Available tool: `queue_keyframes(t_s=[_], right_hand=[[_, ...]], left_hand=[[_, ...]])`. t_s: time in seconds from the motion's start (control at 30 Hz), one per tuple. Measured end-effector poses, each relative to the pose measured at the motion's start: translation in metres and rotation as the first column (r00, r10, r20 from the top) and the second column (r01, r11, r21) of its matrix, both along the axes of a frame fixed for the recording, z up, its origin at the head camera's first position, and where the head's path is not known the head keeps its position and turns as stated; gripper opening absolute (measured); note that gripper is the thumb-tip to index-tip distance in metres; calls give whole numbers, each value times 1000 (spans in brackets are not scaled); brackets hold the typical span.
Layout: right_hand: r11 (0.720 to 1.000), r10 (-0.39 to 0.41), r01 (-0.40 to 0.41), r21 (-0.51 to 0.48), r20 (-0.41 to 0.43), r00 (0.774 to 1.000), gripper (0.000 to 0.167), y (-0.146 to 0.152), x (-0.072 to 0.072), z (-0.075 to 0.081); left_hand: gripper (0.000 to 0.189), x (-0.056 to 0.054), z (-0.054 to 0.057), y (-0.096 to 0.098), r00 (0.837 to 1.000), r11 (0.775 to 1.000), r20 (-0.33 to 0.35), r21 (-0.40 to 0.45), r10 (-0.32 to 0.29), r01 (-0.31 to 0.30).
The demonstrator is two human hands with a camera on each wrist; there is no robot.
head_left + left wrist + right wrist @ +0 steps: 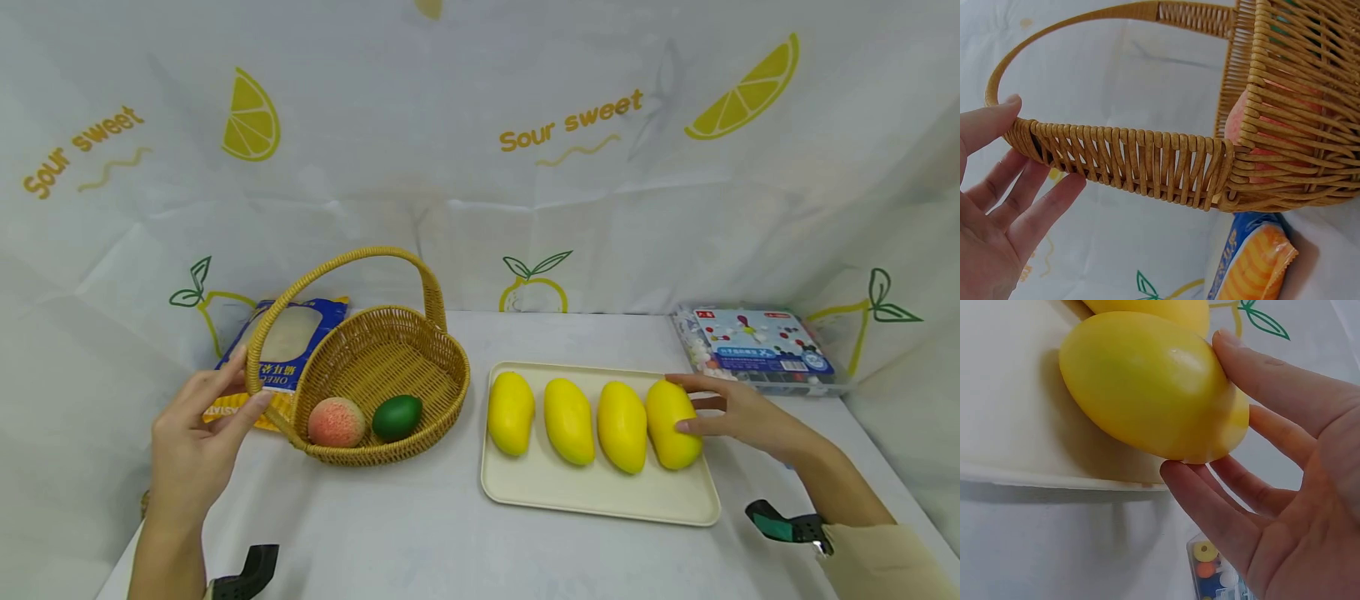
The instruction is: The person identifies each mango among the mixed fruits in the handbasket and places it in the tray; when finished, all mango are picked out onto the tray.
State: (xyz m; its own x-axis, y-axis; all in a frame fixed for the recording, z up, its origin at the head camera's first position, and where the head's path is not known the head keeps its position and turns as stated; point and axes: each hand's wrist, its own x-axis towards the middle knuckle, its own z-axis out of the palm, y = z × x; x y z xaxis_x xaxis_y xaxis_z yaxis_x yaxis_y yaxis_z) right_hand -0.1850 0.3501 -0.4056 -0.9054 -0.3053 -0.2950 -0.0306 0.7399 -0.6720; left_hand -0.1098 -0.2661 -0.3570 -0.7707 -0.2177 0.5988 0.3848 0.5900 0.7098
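A wicker basket (386,358) with a tall arched handle (1129,159) stands on the left of the table. Inside it lie a peach (337,422) and a dark green fruit (397,417). My left hand (198,437) holds the side of the handle between thumb and fingers. To the right, a cream tray (592,496) bears a row of several yellow mangoes (567,422). My right hand (738,412) grips the rightmost mango (1154,387), thumb on one side and fingers on the other. That mango is close over the tray's right end.
Behind the basket's left side lies a blue and orange food bag (292,342), partly hidden by the handle. A clear plastic box (761,350) of small coloured pieces sits at the back right. A white printed cloth (465,183) hangs behind the table.
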Motion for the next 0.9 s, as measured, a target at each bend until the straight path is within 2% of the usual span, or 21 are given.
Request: queue_keyframes(t_s=[0.2, 0.43, 0.73, 0.9], right_hand=[[1000, -11, 11, -11, 36, 999, 80, 2, 0, 0], [999, -11, 14, -33, 74, 997, 83, 2, -1, 1], [999, -32, 35, -24, 97, 995, 85, 4, -1, 2], [999, -28, 31, -31, 91, 995, 84, 3, 0, 3]], left_hand=[[65, -1, 0, 1, 1000, 1000, -2, 5, -5, 5], [66, 2, 2, 2, 999, 1000, 40, 5, 25, -25], [64, 0, -1, 0, 1000, 1000, 2, -2, 9, -9], [64, 1, 0, 0, 1000, 1000, 16, -9, 17, -17]])
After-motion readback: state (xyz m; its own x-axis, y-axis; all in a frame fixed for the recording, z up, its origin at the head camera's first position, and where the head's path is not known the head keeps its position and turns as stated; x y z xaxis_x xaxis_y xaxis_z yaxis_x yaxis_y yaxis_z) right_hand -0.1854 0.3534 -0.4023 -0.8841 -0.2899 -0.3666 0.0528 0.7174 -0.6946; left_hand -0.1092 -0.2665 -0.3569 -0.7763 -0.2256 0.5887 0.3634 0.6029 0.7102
